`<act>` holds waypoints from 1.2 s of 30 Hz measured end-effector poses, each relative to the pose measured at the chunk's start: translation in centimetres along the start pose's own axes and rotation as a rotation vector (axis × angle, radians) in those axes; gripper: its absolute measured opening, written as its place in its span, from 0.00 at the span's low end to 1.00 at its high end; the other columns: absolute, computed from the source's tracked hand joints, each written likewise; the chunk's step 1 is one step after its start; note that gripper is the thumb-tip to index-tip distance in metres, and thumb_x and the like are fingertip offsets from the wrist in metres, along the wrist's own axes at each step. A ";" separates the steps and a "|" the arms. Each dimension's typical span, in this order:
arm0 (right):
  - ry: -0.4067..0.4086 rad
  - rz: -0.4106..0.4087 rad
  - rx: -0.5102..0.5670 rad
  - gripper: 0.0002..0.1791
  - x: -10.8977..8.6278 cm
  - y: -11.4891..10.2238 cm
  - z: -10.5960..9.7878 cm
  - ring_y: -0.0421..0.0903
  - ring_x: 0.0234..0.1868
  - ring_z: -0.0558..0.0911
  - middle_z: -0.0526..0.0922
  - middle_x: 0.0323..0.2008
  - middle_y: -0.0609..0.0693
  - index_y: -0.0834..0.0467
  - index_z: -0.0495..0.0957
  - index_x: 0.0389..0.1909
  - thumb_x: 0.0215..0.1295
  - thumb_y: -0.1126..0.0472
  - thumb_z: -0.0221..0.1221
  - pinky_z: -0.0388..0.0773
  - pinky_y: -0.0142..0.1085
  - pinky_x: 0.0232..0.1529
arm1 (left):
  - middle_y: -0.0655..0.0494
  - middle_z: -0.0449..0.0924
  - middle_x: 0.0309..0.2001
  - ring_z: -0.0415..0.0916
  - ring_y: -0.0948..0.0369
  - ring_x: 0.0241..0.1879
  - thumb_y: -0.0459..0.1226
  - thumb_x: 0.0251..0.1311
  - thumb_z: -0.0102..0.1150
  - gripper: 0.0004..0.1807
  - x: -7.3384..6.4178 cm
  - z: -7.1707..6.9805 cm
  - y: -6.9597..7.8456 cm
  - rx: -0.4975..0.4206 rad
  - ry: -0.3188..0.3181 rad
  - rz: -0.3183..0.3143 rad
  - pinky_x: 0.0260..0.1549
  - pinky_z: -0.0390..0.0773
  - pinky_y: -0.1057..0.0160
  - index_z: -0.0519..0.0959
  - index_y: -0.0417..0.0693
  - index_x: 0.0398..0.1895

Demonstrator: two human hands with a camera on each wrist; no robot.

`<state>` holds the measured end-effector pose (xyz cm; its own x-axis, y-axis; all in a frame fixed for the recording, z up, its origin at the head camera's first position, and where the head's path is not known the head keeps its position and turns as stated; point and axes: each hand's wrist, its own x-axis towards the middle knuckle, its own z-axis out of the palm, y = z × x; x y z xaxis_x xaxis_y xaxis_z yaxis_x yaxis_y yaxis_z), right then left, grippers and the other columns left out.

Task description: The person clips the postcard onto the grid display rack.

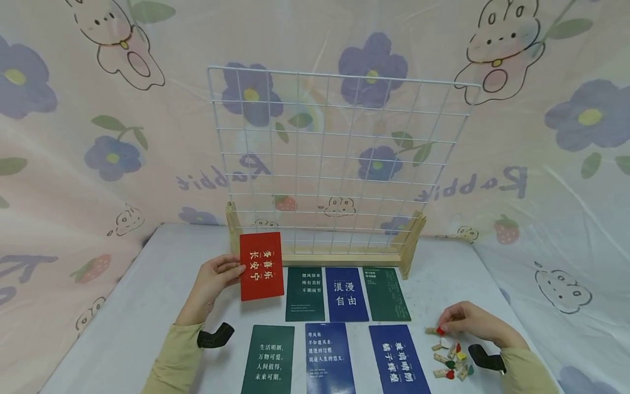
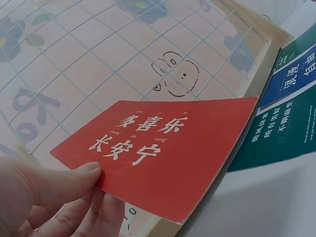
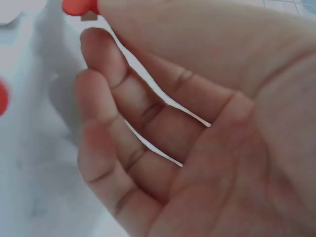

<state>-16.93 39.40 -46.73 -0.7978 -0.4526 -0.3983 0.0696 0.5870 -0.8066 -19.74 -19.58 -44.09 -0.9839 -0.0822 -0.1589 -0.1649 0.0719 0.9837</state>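
My left hand (image 1: 215, 280) pinches the left edge of a red card (image 1: 261, 290) with white Chinese characters, thumb on its printed face. The card is lifted in front of the grid rack's lower left. In the left wrist view, the thumb (image 2: 74, 180) lies at the card's edge, other fingers behind it. At the right, my right hand (image 1: 477, 322) pinches a small wooden clothespin (image 1: 431, 330) with a red decoration, just above several similar clothespins (image 1: 440, 358). The right wrist view shows the red decoration (image 3: 79, 6) at the fingertips, partly cut off; the other fingers are loosely bent.
A white wire grid (image 1: 339, 158) stands upright at the back in a wooden base (image 1: 339, 259). Two rows of green and blue cards lie before it, including a green card (image 1: 305, 309) and a blue card (image 1: 348, 309). Patterned cloth (image 1: 556, 219) surrounds the white table (image 1: 167, 257).
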 end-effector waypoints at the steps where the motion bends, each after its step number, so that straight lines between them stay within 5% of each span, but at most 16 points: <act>1: 0.001 -0.006 -0.001 0.09 0.1 -0.2 -0.1 0.43 0.30 0.73 0.82 0.34 0.55 0.67 0.80 0.38 0.66 0.63 0.59 0.68 0.33 0.28 | 0.47 0.79 0.43 0.79 0.61 0.39 0.34 0.61 0.63 0.23 0.0 0.0 0.0 0.000 0.000 0.003 0.41 0.81 0.63 0.71 0.34 0.57; 15: -0.027 -0.077 0.042 0.11 1.5 -2.4 -1.1 0.52 0.38 0.81 0.82 0.38 0.64 0.70 0.74 0.39 0.70 0.63 0.54 0.81 0.40 0.39 | 0.47 0.79 0.43 0.79 0.61 0.39 0.34 0.61 0.63 0.23 0.1 0.2 0.6 -0.008 -0.001 0.002 0.41 0.81 0.64 0.71 0.34 0.57; 36: 0.146 -0.118 -0.012 0.19 3.4 -5.9 -1.0 0.54 0.43 0.80 0.81 0.45 0.63 0.71 0.74 0.51 0.71 0.58 0.55 0.80 0.46 0.44 | 0.47 0.78 0.44 0.78 0.61 0.40 0.35 0.61 0.63 0.23 0.2 0.2 0.8 -0.010 -0.006 0.034 0.41 0.81 0.64 0.71 0.35 0.56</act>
<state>-20.63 35.09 -42.85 -0.8783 -0.4175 -0.2329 -0.0361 0.5438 -0.8384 -20.07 -19.32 -43.32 -0.9893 -0.0739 -0.1260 -0.1308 0.0647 0.9893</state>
